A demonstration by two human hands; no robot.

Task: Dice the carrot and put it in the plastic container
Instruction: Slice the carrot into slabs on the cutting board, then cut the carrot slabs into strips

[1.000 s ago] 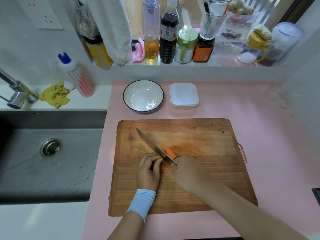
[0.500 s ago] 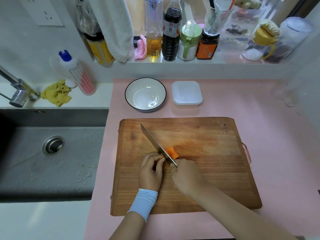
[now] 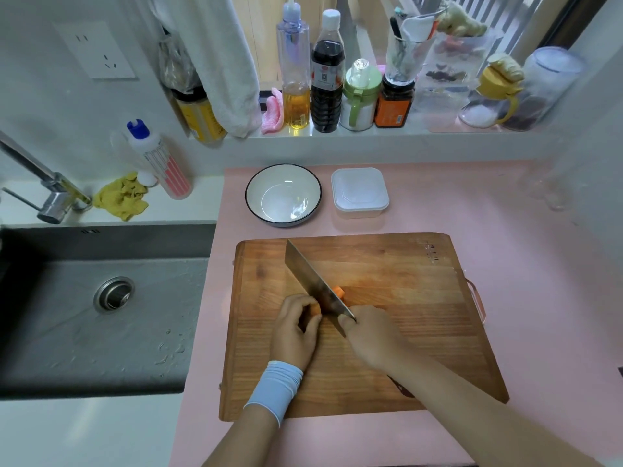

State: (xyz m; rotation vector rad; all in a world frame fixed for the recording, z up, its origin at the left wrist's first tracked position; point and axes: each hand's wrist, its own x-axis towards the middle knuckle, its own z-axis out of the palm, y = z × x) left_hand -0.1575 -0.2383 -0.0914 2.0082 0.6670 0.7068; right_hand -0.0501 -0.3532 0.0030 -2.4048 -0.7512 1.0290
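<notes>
A short orange carrot piece (image 3: 338, 292) lies on the wooden cutting board (image 3: 404, 298), split by the blade of a cleaver (image 3: 312, 281). My right hand (image 3: 372, 335) is shut on the cleaver's handle, blade tilted so its flat side shows. My left hand (image 3: 295, 326), with a pale blue wristband, pinches the carrot part left of the blade; that part is mostly hidden under its fingers. The white plastic container (image 3: 360, 193), lid on, stands behind the board on the pink mat.
A white bowl with dark rim (image 3: 283, 195) sits left of the container. The sink (image 3: 101, 298) with tap (image 3: 43, 187) lies left of the board. Bottles and jars (image 3: 327, 79) line the sill behind. A yellow cloth (image 3: 121, 198) lies by the sink.
The cleaver has tilted, showing more of its flat side, and its tip has risen toward the board's far edge. Both hands stay at the carrot.
</notes>
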